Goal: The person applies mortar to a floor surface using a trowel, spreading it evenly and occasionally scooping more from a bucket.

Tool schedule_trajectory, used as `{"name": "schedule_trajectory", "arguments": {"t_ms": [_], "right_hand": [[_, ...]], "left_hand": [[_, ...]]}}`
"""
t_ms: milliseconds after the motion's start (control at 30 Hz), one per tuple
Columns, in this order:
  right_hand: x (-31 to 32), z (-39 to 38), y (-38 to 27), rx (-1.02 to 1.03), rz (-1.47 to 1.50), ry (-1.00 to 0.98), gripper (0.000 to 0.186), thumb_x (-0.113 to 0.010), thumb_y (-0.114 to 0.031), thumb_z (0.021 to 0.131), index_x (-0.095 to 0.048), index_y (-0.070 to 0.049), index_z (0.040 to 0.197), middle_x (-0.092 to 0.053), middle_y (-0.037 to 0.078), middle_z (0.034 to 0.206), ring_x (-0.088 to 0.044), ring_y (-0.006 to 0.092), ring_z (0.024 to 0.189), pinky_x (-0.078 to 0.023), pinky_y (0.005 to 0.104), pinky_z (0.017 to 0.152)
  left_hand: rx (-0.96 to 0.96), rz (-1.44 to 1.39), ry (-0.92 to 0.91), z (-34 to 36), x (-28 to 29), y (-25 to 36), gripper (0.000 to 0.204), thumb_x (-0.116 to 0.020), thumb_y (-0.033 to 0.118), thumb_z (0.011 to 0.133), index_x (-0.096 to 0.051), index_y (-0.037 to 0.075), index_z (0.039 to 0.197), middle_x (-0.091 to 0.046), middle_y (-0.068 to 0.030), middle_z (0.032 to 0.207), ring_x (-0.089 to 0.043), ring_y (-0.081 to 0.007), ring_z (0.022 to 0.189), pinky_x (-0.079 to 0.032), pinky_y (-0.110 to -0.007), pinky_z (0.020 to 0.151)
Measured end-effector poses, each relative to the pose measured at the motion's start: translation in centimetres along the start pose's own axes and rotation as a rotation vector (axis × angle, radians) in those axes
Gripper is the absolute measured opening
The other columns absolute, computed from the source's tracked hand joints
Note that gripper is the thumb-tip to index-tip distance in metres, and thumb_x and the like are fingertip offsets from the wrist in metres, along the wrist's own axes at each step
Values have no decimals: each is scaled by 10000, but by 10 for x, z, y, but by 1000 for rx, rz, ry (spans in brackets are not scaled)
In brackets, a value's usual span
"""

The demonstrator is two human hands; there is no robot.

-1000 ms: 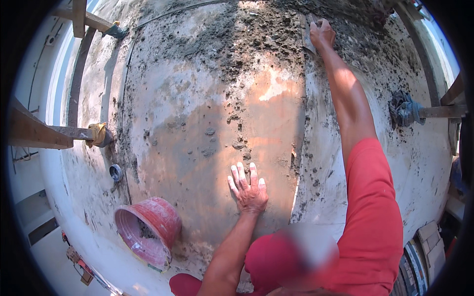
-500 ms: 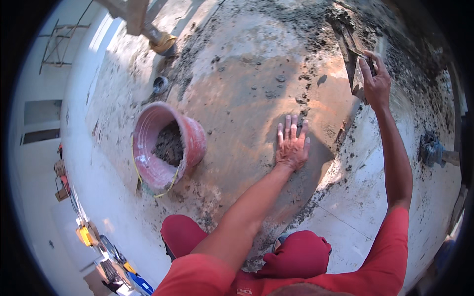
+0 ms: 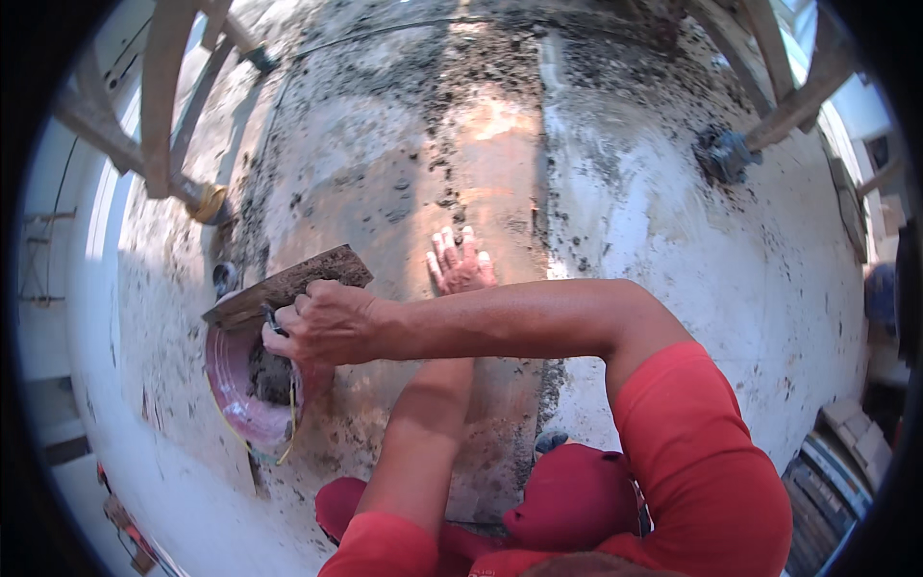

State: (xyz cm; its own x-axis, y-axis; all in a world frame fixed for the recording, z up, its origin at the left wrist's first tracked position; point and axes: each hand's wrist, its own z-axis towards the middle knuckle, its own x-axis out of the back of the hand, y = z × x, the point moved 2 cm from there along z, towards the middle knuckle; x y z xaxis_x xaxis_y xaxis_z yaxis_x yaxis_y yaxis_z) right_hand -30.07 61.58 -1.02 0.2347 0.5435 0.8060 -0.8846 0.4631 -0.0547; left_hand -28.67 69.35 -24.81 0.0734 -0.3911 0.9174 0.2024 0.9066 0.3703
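- Left hand [image 3: 461, 269] lay palm down on the floor [image 3: 625, 240], its fingers spread and pointing away from the body; it had hold of nothing.
- Right hand [image 3: 332, 322] was curled closed around the handle of a flat trowel [image 3: 288, 286], well to the left of the other hand.
- The trowel's long blade slanted across the far side of the bucket [image 3: 226, 375], its face coated with grey-brown mortar; whether blade and rim touched could not be told.
- The right forearm [image 3: 481, 315] crossed above the left one [image 3: 423, 413], hiding the left wrist; whether the two arms met was unclear.
- Inside the pinkish-red bucket sat dark, wet-looking mortar [image 3: 274, 375], partly hidden by the right hand, and a yellow-green carrying handle [image 3: 292, 413] hung at the near side.
- Just beyond the trowel, a short round pipe end [image 3: 226, 277] stood out of the floor.
- Dark crumbs were scattered thickly over the far part of the floor, and a sunlit band ran toward the left hand's fingers.
- A wooden prop on the left had a yellow wrapping [image 3: 209, 204] at its foot; one on the right had a bluish-grey wrapping [image 3: 728, 154].
- Both arms wore red sleeves [image 3: 711, 433], with dark red trouser knees [image 3: 572, 495] below them.
- Boards [image 3: 856, 447] were stacked at the lower right.
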Motion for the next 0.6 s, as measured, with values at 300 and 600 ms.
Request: {"name": "schedule_trajectory", "arguments": {"t_ms": [300, 600], "right_hand": [[90, -289, 189, -1656, 93, 231, 420, -572, -289, 988, -551, 19, 1273, -718, 221, 990, -720, 330, 854, -569, 455, 794], [114, -375, 350, -1805, -151, 129, 392, -648, -362, 900, -713, -72, 1156, -717, 246, 1141, -664, 431, 1122, -520, 482, 970]], "left_hand": [[17, 72, -72, 3, 6, 11, 619, -530, 341, 986, -426, 101, 1547, -270, -205, 1646, -157, -363, 1565, -111, -539, 1262], [83, -53, -26, 37, 12, 39, 517, -591, 281, 951, -562, 83, 1429, -414, -199, 1539, -312, -367, 1496, -174, -563, 1239]]}}
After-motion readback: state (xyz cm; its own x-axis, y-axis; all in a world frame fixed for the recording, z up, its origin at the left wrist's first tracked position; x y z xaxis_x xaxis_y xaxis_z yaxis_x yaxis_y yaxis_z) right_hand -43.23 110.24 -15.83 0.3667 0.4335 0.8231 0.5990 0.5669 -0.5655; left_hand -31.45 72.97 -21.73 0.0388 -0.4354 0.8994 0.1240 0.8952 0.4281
